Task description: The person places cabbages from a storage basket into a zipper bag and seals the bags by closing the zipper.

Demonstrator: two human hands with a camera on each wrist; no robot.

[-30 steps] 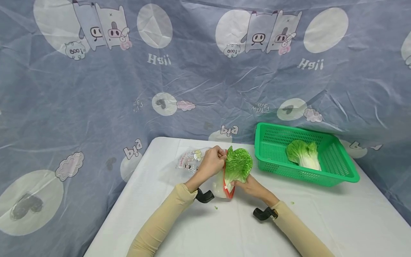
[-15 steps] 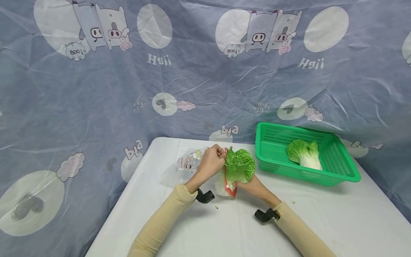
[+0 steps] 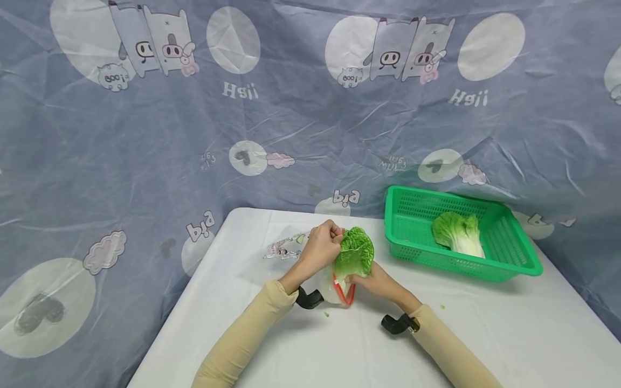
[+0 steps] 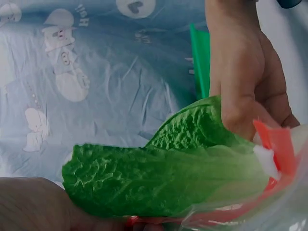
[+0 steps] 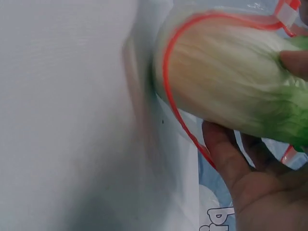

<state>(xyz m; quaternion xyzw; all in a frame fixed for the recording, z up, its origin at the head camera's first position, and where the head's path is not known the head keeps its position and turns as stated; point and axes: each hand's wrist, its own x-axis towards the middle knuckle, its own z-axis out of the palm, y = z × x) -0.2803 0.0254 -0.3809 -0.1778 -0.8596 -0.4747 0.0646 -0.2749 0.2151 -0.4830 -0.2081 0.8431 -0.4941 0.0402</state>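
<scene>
We read "Haii" and "BOO" on the creased grey-blue curtain (image 3: 301,118) behind the green basket (image 3: 448,260). Over the white tabletop (image 3: 359,355) left of the basket, the right hand (image 3: 375,280) grips a crinkly-leaved cabbage (image 3: 356,260), its smooth base at a clear, red-edged plastic bag (image 3: 285,247); the left hand (image 3: 322,242) pinches that bag's edge.

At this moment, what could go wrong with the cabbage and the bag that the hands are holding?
The cabbage has its white base at the mouth of the red-edged bag and may catch there. The left hand seems to pinch only the bag's edge, so the bag might slip free. Leaves could also tear: small green scraps lie on the table.
</scene>
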